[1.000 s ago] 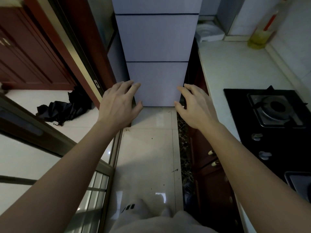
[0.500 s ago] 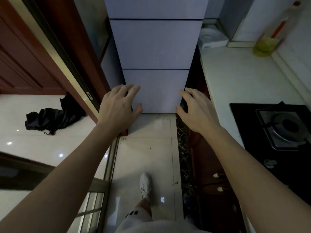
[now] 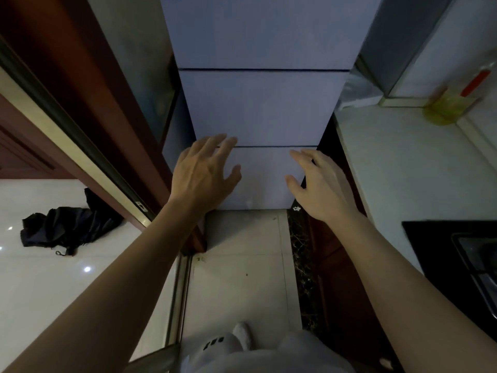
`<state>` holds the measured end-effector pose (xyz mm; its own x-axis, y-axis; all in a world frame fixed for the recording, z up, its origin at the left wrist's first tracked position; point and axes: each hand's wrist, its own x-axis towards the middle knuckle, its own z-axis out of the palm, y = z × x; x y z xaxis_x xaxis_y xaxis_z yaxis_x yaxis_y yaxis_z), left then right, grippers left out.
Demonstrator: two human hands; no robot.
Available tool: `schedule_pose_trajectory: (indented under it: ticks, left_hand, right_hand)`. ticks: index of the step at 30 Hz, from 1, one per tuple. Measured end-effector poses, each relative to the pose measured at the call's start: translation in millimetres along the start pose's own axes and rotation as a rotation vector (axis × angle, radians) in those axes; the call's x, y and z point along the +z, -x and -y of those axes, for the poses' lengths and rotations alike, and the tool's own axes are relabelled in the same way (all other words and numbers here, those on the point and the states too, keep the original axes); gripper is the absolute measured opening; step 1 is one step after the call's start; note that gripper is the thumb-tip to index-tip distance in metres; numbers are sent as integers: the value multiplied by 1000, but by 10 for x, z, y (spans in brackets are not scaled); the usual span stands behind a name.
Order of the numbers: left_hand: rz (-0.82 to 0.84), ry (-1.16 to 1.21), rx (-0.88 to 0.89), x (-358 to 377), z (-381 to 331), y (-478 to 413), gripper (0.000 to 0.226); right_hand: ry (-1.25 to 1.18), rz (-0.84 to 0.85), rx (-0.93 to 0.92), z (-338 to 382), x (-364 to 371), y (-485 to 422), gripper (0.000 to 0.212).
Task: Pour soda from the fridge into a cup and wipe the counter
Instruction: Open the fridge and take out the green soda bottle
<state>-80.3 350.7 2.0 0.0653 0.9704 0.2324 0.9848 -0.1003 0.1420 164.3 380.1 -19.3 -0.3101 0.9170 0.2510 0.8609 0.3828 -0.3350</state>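
left hand: open, fingers spread, before tall white three-door fridge
right hand: open, empty, by fridge's right edge
pale stone counter: right, yellow bottle at back
floor: black crumpled umbrella left

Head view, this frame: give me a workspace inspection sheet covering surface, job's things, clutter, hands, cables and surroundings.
Surface: pale counter on the right, mostly bare; no spill visible.
Job's things: fridge straight ahead, all its doors closed; no soda, cup or cloth in sight.
Clutter: bottle of yellow liquid at the counter's back corner; white object beside the fridge, too blurred to identify.
Hands: left hand and right hand both open and empty, held out in front of the lowest fridge door; contact cannot be told.
Cables: nothing seen.
Surroundings: black stove at right edge, dark cloth-like heap on the floor at left, sliding door frame at left.
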Motion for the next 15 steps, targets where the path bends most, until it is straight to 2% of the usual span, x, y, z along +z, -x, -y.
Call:
schedule_pose_trajectory:
  ticks: [9, 15]
  left_hand:
    - [35, 38, -2, 178, 262, -835, 61]
    - [-10, 29, -25, 228, 410, -1430, 60]
  right_hand:
    - [8, -9, -6, -151, 189, -871, 52]
    - [-9, -1, -75, -297, 267, -1646, 52]
